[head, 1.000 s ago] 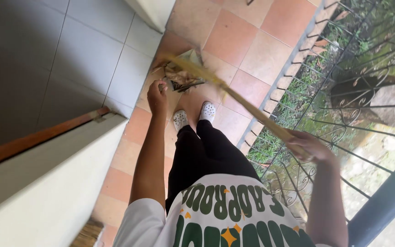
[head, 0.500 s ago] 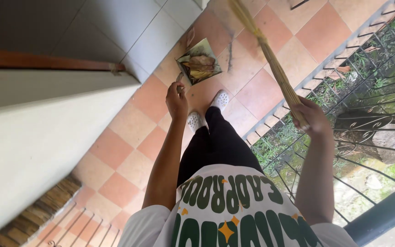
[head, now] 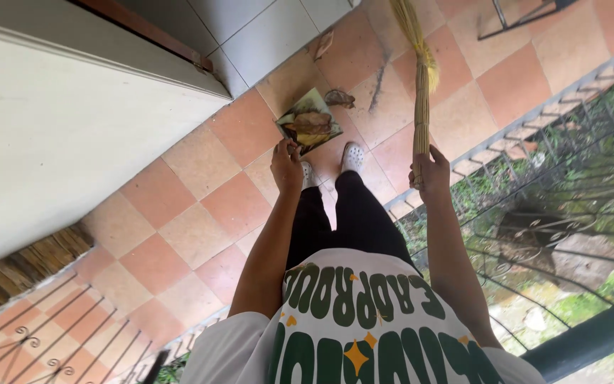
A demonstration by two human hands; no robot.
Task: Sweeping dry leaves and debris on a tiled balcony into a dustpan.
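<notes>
The left hand (head: 286,163) pinches a flat card (head: 310,126) heaped with leaves, it seems, low over the tiles (head: 200,206); the right hand (head: 431,171) grips the broom (head: 421,85). A tilt could spill the heap.

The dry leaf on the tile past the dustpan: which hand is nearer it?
Left. The left hand grips the dustpan just beside the leaf; the right hand holds the broom farther off.

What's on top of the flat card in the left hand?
The card held by the left hand carries a heap of dry brown and yellow leaves. They cover most of its face, so anything beneath the heap cannot be seen.
</notes>
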